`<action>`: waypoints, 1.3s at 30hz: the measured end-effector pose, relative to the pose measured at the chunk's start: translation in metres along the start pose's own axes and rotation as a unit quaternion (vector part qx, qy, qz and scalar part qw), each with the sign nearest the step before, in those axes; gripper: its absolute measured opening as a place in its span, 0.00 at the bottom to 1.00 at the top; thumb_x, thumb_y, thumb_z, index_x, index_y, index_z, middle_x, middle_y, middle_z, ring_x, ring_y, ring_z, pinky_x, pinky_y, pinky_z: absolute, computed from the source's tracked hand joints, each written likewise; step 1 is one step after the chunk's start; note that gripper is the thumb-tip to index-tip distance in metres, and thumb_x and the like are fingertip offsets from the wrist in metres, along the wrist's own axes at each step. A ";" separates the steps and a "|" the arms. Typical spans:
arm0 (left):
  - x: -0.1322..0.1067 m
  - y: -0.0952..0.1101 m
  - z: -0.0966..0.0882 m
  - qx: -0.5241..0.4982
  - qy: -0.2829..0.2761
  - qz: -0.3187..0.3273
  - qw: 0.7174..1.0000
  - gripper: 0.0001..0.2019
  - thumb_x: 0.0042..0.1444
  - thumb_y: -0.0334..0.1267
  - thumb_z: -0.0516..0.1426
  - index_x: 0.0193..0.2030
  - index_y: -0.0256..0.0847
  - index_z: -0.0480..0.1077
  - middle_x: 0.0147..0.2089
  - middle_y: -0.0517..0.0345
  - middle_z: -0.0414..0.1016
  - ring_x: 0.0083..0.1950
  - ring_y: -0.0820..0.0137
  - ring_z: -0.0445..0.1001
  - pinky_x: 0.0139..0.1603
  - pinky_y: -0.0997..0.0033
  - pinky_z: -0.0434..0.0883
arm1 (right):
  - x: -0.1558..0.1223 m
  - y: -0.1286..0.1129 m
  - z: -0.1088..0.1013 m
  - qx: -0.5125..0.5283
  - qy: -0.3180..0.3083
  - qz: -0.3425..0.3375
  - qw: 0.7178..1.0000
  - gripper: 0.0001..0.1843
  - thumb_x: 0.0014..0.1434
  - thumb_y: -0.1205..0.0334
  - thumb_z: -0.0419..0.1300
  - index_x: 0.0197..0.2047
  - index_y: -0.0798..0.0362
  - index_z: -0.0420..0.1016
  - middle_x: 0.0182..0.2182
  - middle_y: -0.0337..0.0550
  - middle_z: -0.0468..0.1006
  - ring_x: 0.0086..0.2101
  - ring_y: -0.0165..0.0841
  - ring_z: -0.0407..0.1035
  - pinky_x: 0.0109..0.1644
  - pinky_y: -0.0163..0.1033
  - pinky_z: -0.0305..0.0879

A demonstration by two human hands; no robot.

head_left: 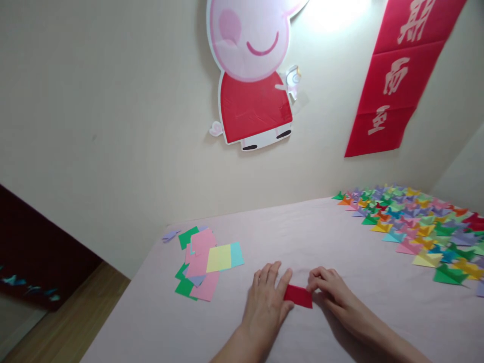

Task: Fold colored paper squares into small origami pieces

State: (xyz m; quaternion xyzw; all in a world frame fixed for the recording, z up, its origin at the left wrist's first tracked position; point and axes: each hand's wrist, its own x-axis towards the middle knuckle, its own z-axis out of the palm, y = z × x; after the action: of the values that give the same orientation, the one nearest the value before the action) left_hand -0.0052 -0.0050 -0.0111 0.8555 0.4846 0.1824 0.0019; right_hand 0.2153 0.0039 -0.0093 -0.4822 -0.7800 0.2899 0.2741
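Observation:
A small red sheet of origami paper (pixel 299 296), apparently folded into a rectangle, lies on the cloth-covered table in front of me. Over its left end rests my left hand (pixel 266 292), palm down, with its fingers stretched out and the thumb apart from the index finger at the paper's edge. The fingers of my right hand (pixel 328 287) are bent into a pinch at the upper right corner of the red paper. Exactly how the fingertips meet that corner is partly hidden.
Loose paper sheets in pink (pixel 204 252), yellow (pixel 219 258), blue and green (pixel 185 288) overlap at the table's left. A purple folded piece (pixel 171 236) lies beyond them. Many folded colored paper figures (pixel 419 227) stand in rows at right. The wall borders the table's far edge.

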 end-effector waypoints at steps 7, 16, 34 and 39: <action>0.013 0.005 0.010 0.016 0.076 0.084 0.993 0.13 0.64 0.36 0.57 0.55 0.50 0.70 0.59 0.57 0.70 0.59 0.64 0.65 0.61 0.60 0.62 | -0.005 -0.016 0.003 -0.031 -0.044 -0.056 0.997 0.12 0.62 0.67 0.53 0.40 0.45 0.77 0.45 0.45 0.75 0.47 0.41 0.64 0.54 0.50 0.62; -0.017 0.008 -0.003 -0.020 -0.003 0.051 0.999 0.06 0.59 0.33 0.59 0.43 0.43 0.69 0.49 0.61 0.75 0.48 0.66 0.68 0.54 0.59 0.64 | -0.005 -0.009 0.005 -0.047 -0.059 -0.073 0.994 0.23 0.59 0.75 0.53 0.51 0.44 0.77 0.40 0.45 0.77 0.42 0.40 0.66 0.47 0.45 0.65; -0.046 0.008 0.022 0.055 0.004 0.088 0.995 0.36 0.63 0.62 0.49 0.67 0.35 0.60 0.64 0.48 0.69 0.61 0.57 0.68 0.58 0.60 0.65 | 0.040 -0.003 0.016 -0.088 -0.013 -0.010 0.996 0.11 0.61 0.61 0.61 0.26 0.51 0.70 0.32 0.41 0.73 0.37 0.37 0.64 0.43 0.43 0.61; -0.043 0.009 0.025 0.055 0.004 0.073 0.996 0.38 0.64 0.64 0.45 0.66 0.33 0.62 0.65 0.48 0.67 0.63 0.59 0.68 0.58 0.61 0.64 | 0.041 -0.007 0.018 -0.111 -0.011 0.001 0.994 0.11 0.60 0.62 0.61 0.26 0.51 0.69 0.32 0.41 0.73 0.37 0.38 0.64 0.43 0.44 0.59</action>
State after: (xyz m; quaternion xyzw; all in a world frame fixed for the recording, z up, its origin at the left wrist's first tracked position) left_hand -0.0096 -0.0411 -0.0464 0.8869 0.4298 0.1580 -0.0604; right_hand 0.1823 0.0356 -0.0104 -0.5073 -0.8097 0.2075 0.2100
